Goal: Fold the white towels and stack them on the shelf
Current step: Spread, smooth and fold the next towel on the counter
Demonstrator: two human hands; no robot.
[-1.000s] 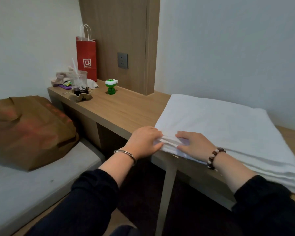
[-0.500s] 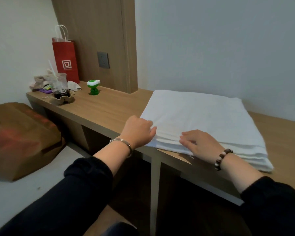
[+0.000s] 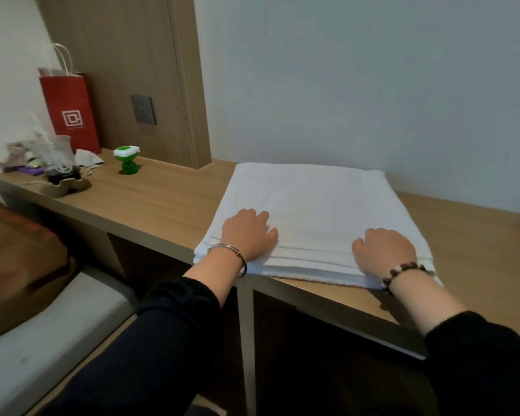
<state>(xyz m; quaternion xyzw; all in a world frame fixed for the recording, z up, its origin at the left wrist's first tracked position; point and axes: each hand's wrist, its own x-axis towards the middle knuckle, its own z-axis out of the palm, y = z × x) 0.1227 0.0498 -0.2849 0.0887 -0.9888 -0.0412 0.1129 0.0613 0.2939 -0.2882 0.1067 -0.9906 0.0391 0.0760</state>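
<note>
A stack of folded white towels (image 3: 312, 199) lies on the long wooden shelf (image 3: 162, 202), its front edge level with the shelf's edge. My left hand (image 3: 248, 234) rests palm down on the top towel near the front left corner. My right hand (image 3: 383, 250) presses on the top near the front right corner, and its fingertips are hard to make out. The two hands are well apart. Neither hand grips a fold.
At the shelf's left end stand a red paper bag (image 3: 69, 109), a plastic cup (image 3: 59, 163) in a holder and a small green toy (image 3: 126, 159). A wood panel with a socket (image 3: 143, 109) rises behind. A brown bag (image 3: 18, 250) lies on the bed at left.
Both hands have left the stack's front left edge and now lie on its top. The right hand slid far to the right, so the hands are spread apart.
</note>
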